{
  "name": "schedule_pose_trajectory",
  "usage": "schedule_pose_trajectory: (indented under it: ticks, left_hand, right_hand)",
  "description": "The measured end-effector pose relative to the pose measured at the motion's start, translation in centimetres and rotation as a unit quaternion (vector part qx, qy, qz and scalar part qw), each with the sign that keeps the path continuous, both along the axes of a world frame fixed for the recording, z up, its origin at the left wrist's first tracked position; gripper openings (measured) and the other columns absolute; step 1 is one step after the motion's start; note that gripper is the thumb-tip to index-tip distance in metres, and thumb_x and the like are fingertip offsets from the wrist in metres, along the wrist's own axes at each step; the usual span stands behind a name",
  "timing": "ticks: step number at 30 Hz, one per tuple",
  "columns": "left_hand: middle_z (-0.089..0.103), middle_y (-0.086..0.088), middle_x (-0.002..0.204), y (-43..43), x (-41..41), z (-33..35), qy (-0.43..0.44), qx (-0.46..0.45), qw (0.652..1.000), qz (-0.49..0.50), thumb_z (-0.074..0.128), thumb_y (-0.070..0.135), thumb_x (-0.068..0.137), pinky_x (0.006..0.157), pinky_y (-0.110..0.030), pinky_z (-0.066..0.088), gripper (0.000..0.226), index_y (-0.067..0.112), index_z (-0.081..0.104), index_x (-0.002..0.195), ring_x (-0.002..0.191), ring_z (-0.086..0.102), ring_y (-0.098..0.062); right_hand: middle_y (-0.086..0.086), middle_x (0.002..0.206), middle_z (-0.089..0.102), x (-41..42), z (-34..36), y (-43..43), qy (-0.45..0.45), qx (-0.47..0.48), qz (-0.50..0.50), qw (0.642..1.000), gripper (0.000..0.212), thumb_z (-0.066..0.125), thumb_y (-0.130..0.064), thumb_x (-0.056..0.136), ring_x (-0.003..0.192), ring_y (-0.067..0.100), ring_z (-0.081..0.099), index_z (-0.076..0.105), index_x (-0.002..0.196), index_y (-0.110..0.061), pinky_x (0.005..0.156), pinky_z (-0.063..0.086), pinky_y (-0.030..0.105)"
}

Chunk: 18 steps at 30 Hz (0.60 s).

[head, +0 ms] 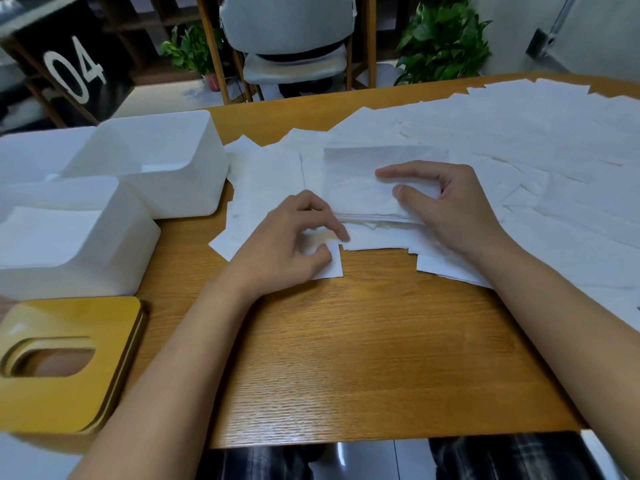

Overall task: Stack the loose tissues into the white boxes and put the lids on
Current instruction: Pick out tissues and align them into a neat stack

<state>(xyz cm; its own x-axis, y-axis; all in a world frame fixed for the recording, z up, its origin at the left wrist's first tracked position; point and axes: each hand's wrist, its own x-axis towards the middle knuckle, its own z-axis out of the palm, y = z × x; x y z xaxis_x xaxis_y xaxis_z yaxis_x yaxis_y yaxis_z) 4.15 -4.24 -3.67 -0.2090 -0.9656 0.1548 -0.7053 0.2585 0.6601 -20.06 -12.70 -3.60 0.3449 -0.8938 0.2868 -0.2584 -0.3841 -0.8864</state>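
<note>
Pinching tissue stack [358,197] in right fingers [403,173], left fingers [330,224] alongside

lit even | table [363,375] sheen | edges warped (wide lens) | bg blurry

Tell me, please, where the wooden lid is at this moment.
In the head view the wooden lid lies flat on the table at its near left corner, just in front of the nearer white box and left of the left hand.

An office-like workroom: a wooden table [346,341], a padded chair [294,36] behind it, potted plants [443,39] (two of them) and a black panel numbered 04 [74,69].
</note>
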Motion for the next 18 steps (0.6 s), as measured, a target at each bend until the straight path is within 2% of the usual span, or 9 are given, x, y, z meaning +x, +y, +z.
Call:
schedule_pose_trajectory:
  ticks: [4, 8, 12, 15, 17, 18]
  left_hand:
    - [0.055, 0.018, 0.119, 0.1, 0.5, 0.7, -0.014, 0.038, 0.999, -0.001, 0.072, 0.011, 0.087, 0.091, -0.023, 0.041, 0.036, 0.042, 0.077, 0.102, 0.121, 0.054, -0.009]
    - [0.056, 0.019, 0.118, 0.1, 0.8, 1.1, -0.029, 0.050, 0.998, -0.008, 0.076, 0.020, 0.093, 0.086, -0.020, 0.039, 0.019, 0.039, 0.077, 0.094, 0.117, 0.055, -0.003]
    - [0.056, 0.016, 0.119, -0.1, 0.6, 0.9, -0.028, 0.031, 0.999, -0.011, 0.076, 0.021, 0.095, 0.084, -0.015, 0.037, 0.016, 0.036, 0.076, 0.092, 0.114, 0.055, -0.001]
    - [0.058, 0.011, 0.118, -0.1, -0.4, 0.9, 0.039, -0.016, 0.999, -0.012, 0.075, 0.014, 0.095, 0.093, -0.014, 0.038, 0.013, 0.027, 0.075, 0.095, 0.121, 0.056, -0.010]
    - [0.064, 0.007, 0.116, -0.1, -1.3, 1.1, 0.099, -0.053, 0.994, -0.005, 0.073, 0.011, 0.096, 0.088, -0.013, 0.038, 0.011, 0.022, 0.074, 0.097, 0.118, 0.059, -0.015]
    - [0.067, 0.008, 0.114, -0.1, -1.8, 1.1, 0.122, -0.066, 0.990, -0.001, 0.072, 0.012, 0.098, 0.086, -0.016, 0.041, 0.010, 0.021, 0.073, 0.099, 0.116, 0.061, -0.018]
  right_hand:
    - [-0.015, 0.119, 0.076, -0.2, 0.1, 0.0, -0.007, 0.005, 0.007, 1.000, 0.029, 0.066, -0.005, 0.097, 0.121, -0.005, 0.063, 0.080, 0.116, -0.022, 0.108, 0.042, 0.013]
    - [-0.016, 0.120, 0.075, -0.2, 0.2, 0.0, -0.001, 0.008, 0.008, 1.000, 0.029, 0.066, -0.005, 0.097, 0.121, -0.006, 0.062, 0.080, 0.116, -0.023, 0.108, 0.041, 0.011]
    - [-0.017, 0.122, 0.074, -0.2, 0.1, 0.0, 0.008, 0.012, 0.007, 1.000, 0.028, 0.068, -0.009, 0.097, 0.124, -0.005, 0.061, 0.080, 0.116, -0.026, 0.110, 0.041, 0.014]
    - [-0.016, 0.120, 0.075, 0.0, 0.1, 0.1, 0.017, 0.009, 0.009, 1.000, 0.020, 0.071, -0.018, 0.098, 0.123, -0.002, 0.062, 0.080, 0.114, -0.027, 0.112, 0.043, 0.025]
    - [-0.017, 0.117, 0.076, 0.2, 0.2, 0.4, 0.019, 0.005, 0.017, 1.000, 0.017, 0.070, -0.027, 0.099, 0.120, -0.002, 0.063, 0.081, 0.112, -0.027, 0.111, 0.044, 0.027]
    - [-0.018, 0.115, 0.077, 0.2, 0.3, 0.5, 0.016, 0.005, 0.024, 1.000, 0.018, 0.069, -0.031, 0.100, 0.119, -0.002, 0.064, 0.081, 0.112, -0.026, 0.109, 0.044, 0.026]
